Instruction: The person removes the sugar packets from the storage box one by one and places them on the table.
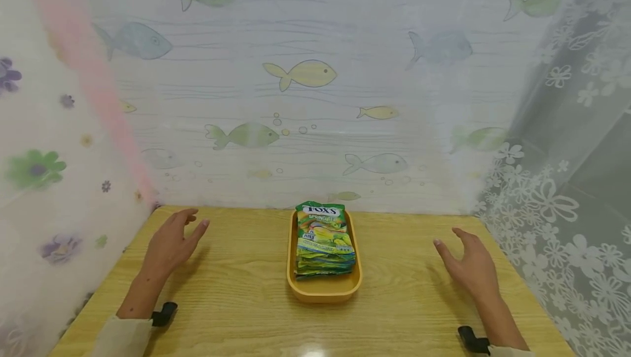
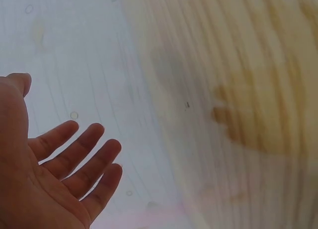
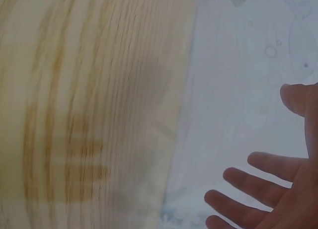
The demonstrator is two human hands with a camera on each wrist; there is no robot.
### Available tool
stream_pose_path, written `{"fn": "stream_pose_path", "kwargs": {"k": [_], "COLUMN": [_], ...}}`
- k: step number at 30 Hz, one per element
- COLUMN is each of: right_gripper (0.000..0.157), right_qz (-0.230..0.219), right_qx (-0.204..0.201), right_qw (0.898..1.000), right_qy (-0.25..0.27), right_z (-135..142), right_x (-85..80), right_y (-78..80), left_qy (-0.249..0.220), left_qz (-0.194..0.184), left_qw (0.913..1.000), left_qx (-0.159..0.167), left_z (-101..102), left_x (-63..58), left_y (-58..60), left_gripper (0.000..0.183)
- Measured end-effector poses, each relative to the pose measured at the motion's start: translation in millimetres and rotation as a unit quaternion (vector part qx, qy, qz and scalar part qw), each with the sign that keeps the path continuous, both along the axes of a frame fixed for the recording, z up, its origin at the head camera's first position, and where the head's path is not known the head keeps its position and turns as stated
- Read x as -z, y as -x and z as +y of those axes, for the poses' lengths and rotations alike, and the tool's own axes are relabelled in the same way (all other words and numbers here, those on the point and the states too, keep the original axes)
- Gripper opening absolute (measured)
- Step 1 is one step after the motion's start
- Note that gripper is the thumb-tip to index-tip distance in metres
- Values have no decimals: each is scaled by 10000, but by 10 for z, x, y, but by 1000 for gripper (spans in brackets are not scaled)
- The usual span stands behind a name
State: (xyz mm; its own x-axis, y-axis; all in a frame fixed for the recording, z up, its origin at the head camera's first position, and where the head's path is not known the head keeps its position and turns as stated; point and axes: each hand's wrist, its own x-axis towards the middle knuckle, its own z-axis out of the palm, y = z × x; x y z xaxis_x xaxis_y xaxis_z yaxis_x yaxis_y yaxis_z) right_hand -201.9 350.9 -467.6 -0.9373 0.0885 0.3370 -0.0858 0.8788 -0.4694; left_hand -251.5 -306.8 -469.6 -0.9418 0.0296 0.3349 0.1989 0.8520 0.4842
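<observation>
Left hand [image 1: 170,245], fingers apart and holding nothing, above the desk [image 1: 236,297] to the left of the yellow tray [image 1: 325,296]. Green Fox's packets [image 1: 323,239], stacked inside the tray, the top one label up. Right hand [image 1: 470,264], likewise unburdened, its fingers extended, to the right of the tray.

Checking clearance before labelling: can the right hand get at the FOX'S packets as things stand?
Probably yes. The right hand looks empty, fingers apart, and nothing shows between it and the tray. The FOX'S packets lie uncovered there, so only the tray's side wall needs clearing.
</observation>
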Motion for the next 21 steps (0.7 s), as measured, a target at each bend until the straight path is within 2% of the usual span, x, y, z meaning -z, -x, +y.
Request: {"fn": "stream_pose_path", "kwargs": {"k": [8, 14, 21], "right_gripper": [73, 70, 67], "right_qz": [-156, 19, 99], "right_qx": [-129, -200, -235], "right_qw": [9998, 9997, 9994], "right_qy": [46, 110, 240], "right_z": [-42, -107, -188], "right_x": [-5, -32, -79], "right_y": [24, 30, 42], "left_qy": [-283, -515, -721], "left_qz": [-42, -151, -123], "left_qw": [9991, 9976, 9954], "left_qx": [302, 439, 624], "left_z": [117, 197, 350], "left_x": [26, 87, 59], "left_y": [12, 24, 58], "left_gripper": [64, 62, 59]}}
